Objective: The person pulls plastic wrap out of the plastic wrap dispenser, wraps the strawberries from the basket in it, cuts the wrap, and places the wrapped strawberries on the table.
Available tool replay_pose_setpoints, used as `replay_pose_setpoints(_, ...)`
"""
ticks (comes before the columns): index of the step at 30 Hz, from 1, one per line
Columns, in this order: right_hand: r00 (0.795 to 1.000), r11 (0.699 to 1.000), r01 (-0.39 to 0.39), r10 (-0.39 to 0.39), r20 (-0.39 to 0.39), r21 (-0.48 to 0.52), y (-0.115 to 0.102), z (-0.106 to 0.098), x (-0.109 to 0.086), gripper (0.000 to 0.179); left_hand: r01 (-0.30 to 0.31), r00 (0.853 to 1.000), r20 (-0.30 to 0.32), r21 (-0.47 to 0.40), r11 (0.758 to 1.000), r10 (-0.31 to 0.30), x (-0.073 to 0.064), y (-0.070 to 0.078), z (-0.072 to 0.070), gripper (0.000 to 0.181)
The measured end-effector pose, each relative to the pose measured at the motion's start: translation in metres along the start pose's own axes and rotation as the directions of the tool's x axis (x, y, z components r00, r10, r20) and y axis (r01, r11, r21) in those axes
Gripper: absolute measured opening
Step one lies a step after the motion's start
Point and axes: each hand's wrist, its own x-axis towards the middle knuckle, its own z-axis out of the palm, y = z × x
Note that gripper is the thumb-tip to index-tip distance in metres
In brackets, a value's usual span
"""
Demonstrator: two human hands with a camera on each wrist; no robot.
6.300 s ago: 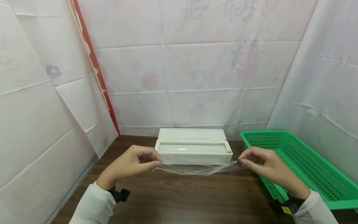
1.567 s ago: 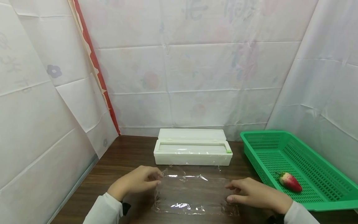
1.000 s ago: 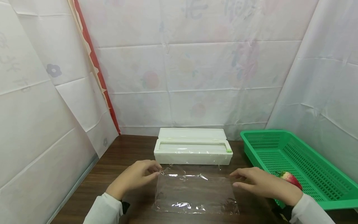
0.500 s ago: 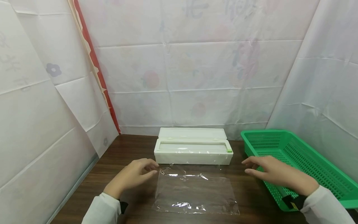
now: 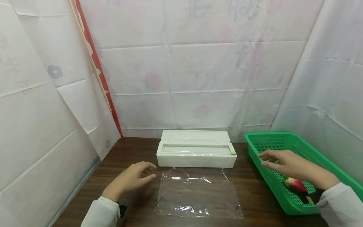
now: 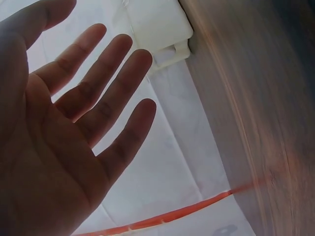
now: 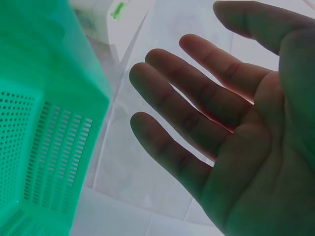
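A sheet of clear plastic wrap [image 5: 198,197] lies spread on the dark wooden table in the head view. Left of the sheet hovers my left hand [image 5: 130,179], holding nothing; the left wrist view shows its fingers [image 6: 106,110] relaxed and apart. Over the near-left rim of the green basket [image 5: 272,184] is my right hand [image 5: 295,165], also holding nothing, with loose fingers [image 7: 189,120] in the right wrist view. A red and pale strawberry [image 5: 296,185] rests in the basket, partly below my right forearm.
Behind the wrap stands a white cling film dispenser [image 5: 195,160] with its lid [image 5: 195,135] raised and a green slider [image 5: 233,153] at its right end. White sheeting [image 5: 181,78] walls the table at the back and both sides.
Both hands held the wrap in the air earlier; it now lies flat on the table, released. My right hand has moved right to the basket, my left slightly left.
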Motion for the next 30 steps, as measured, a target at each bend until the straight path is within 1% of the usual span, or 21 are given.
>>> replay_pose_setpoints(5,1.0,1.0,-0.01,0.01,-0.021,-0.018,0.011,-0.004,-0.003,0.038,0.003,1.0,-0.004,0.014,1.0,-0.003,-0.002,-0.003,-0.001,0.031)
replay_pose_setpoints(8,0.999,0.999,-0.034,0.033,-0.024,-0.029,0.018,-0.006,-0.003,0.039,0.018,1.0,0.004,0.025,1.0,-0.018,-0.003,-0.005,-0.002,0.034)
replay_pose_setpoints(13,0.999,0.998,-0.053,0.053,-0.005,-0.03,0.031,-0.009,-0.003,0.039,0.042,0.999,0.019,0.028,0.999,-0.043,-0.006,-0.009,-0.004,0.041)
replay_pose_setpoints(15,0.998,0.998,-0.057,0.058,0.011,-0.034,0.036,-0.01,-0.004,0.04,0.049,0.999,0.022,0.028,0.998,-0.049,-0.007,-0.01,-0.005,0.044)
replay_pose_setpoints(17,0.997,0.996,-0.078,0.079,0.02,-0.046,0.042,-0.009,-0.004,0.042,0.052,0.998,0.023,0.032,0.998,-0.053,-0.008,-0.013,-0.005,0.046)
replay_pose_setpoints(21,0.992,0.992,-0.11,0.113,0.063,-0.059,0.054,-0.006,-0.005,0.048,0.059,0.998,0.025,0.036,0.998,-0.06,-0.01,-0.017,-0.005,0.046)
replay_pose_setpoints(26,0.981,0.989,-0.141,0.145,0.127,-0.044,0.064,-0.002,-0.008,0.054,0.06,0.998,0.023,0.045,0.997,-0.061,-0.011,-0.02,-0.005,0.045)
replay_pose_setpoints(30,0.97,0.986,-0.165,0.168,0.178,-0.029,0.071,0.002,-0.009,0.056,0.073,0.997,0.025,0.052,0.996,-0.075,-0.012,-0.021,-0.005,0.047)
